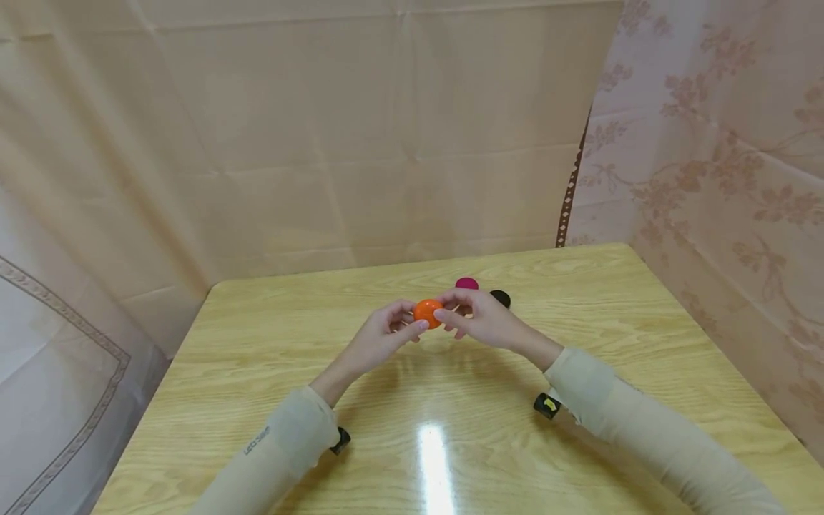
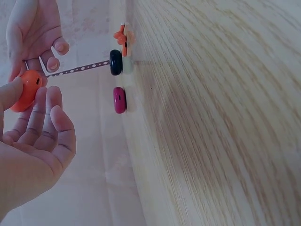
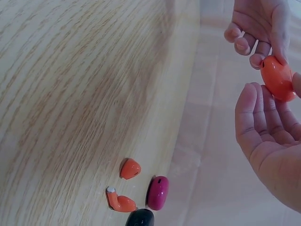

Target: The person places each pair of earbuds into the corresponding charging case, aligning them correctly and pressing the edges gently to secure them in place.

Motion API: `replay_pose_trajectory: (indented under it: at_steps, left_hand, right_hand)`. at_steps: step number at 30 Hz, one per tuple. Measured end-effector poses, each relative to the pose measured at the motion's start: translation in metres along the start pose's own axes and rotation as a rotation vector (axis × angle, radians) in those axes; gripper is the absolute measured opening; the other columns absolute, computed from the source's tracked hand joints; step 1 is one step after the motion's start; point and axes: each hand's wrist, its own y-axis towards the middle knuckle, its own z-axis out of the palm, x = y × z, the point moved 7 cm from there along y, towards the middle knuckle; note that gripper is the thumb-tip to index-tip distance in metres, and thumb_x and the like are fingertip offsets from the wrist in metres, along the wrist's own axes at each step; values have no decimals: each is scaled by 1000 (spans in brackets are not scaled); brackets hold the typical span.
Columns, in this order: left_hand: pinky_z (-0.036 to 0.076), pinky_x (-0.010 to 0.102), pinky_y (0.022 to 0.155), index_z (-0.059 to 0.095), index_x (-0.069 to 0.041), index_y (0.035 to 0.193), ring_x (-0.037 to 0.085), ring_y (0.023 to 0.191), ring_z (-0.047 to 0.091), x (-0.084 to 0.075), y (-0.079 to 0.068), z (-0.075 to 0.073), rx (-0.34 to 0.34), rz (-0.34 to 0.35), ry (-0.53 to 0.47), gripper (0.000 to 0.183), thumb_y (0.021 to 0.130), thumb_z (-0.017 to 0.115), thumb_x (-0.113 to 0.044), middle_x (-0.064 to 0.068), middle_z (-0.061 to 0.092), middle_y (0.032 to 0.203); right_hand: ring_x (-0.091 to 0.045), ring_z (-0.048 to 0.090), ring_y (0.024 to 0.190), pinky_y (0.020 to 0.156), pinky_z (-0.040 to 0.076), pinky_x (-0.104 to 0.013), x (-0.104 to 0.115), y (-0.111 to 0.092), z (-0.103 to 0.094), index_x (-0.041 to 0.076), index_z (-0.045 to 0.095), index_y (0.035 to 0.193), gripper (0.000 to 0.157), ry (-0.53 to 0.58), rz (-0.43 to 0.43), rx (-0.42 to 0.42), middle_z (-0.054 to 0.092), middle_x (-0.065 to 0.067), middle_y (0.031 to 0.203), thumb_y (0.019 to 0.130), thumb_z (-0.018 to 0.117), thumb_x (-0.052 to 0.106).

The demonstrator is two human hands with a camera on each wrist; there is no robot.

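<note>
Above the table, a glossy orange earbud case (image 1: 428, 313) with a small dark slot on its side is held between both hands. My left hand (image 1: 383, 332) pinches one end between thumb and fingers. The other end is pinched by my right hand (image 1: 486, 318). The case looks closed. In the right wrist view an orange earbud (image 3: 123, 202) with a stem lies on the table, and a second orange earbud (image 3: 130, 168) is beside it. My right hand hides both earbuds in the head view.
A magenta case (image 1: 466, 283) and a black case (image 1: 500, 298) rest on the wooden table (image 1: 257, 400) just beyond my right hand. Beige curtains (image 1: 322, 129) hang behind the table, with a floral curtain (image 1: 727, 179) at the right.
</note>
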Motion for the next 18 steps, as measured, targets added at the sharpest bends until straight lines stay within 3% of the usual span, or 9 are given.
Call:
replay_pose_trajectory:
  at_steps: [6, 14, 18]
  left_hand:
    - [52, 54, 83, 61, -5, 126, 39, 91, 64, -3, 1, 0, -2, 16, 19, 30, 101, 66, -22, 19, 68, 111]
    - [53, 35, 78, 59, 1, 129, 24, 85, 65, -3, 3, 2, -6, 6, 43, 30, 102, 63, -13, 22, 67, 112]
    - [54, 33, 78, 59, 3, 126, 22, 83, 65, -23, -4, 3, -3, 18, 40, 28, 102, 63, -10, 24, 67, 110]
  right_hand:
    - [-25, 67, 82, 72, 60, -49, 0, 1, -1, 3, 66, 122, 31, -14, 2, 0, 66, -9, 102, 101, 66, 25]
    - [-25, 68, 82, 73, 58, -56, 1, 1, 0, 1, 65, 122, 29, -8, 6, -6, 65, -10, 101, 102, 64, 21]
    - [-25, 67, 82, 73, 58, -56, 2, 0, -1, 1, 65, 122, 32, -21, 11, -11, 66, -9, 100, 102, 64, 27]
